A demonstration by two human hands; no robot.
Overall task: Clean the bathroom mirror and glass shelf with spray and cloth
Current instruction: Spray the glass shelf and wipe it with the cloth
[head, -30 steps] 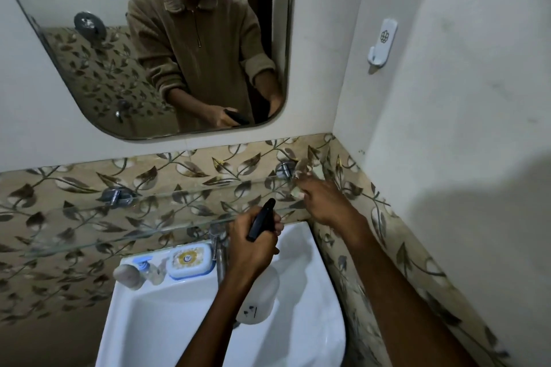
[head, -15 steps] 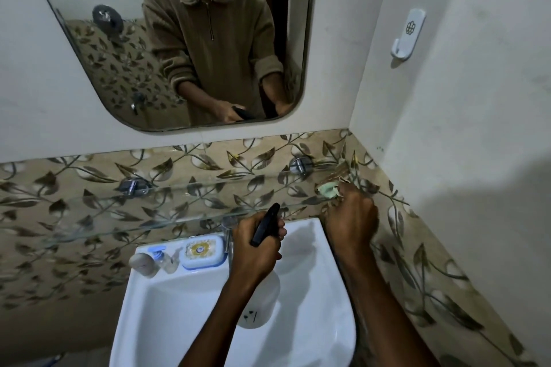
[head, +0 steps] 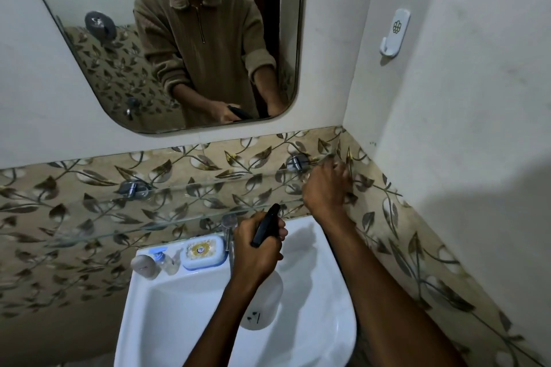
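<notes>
Clear glass wall shelf (head: 167,205) — long axis left-right; right hand (head: 326,188) at its right end (contents unclear); left hand (head: 256,250) wraps black-topped translucent spray bottle (head: 264,292).

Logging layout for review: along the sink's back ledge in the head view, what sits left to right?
Grey-capped container → clear bottle with blue top → soap dish → tap → left hand holding the spray bottle.

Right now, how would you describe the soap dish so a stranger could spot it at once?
Start at the white basin below the glass shelf. On the basin's back ledge, just left of the chrome tap, sits the soap dish. It is the only flat rectangular box there, white with a blue rim and a gold round emblem on its lid, unlike the small bottles to its left.
</notes>
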